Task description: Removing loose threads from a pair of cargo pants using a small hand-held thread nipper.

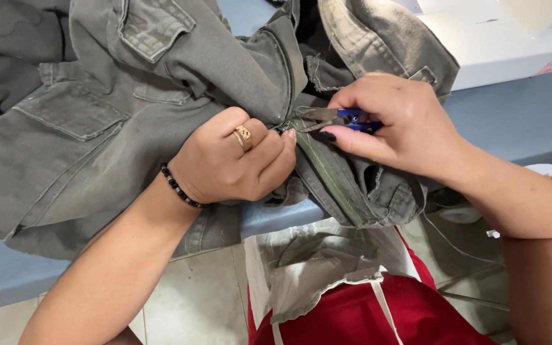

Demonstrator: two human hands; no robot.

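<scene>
On the blue table (525, 118), left hand (228, 160) clenches the grey jacket (84, 121); right hand (394, 124) grips blue snips (343, 117).

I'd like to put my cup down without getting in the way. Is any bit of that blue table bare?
Bare blue table shows right of the right hand, below the white surface. A narrow strip lies at the near-left edge, below the grey jacket. Around the left hand and snips, cloth covers everything.
</scene>
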